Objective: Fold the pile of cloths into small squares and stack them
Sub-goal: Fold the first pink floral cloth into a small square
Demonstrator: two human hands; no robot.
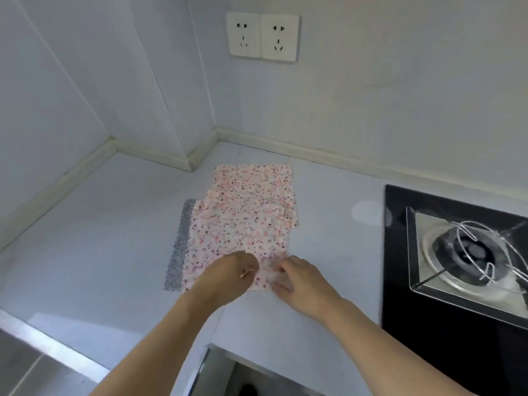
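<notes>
A pile of flat cloths lies on the white countertop (94,224). The top pink speckled cloth (240,230) covers most of it. Another pink speckled cloth (257,178) sticks out behind, toward the wall. A grey speckled cloth (180,244) shows as a strip along the left side underneath. My left hand (234,272) pinches the top cloth's near edge, fingers closed on the fabric. My right hand (297,281) grips the same near edge just to the right, at the near right corner. The hands hide that edge.
A black glass gas hob (400,281) with a metal burner (471,252) fills the right side. Two wall sockets (263,35) sit above the counter. The walls form a corner behind the pile. The counter's front edge (57,350) runs at bottom left.
</notes>
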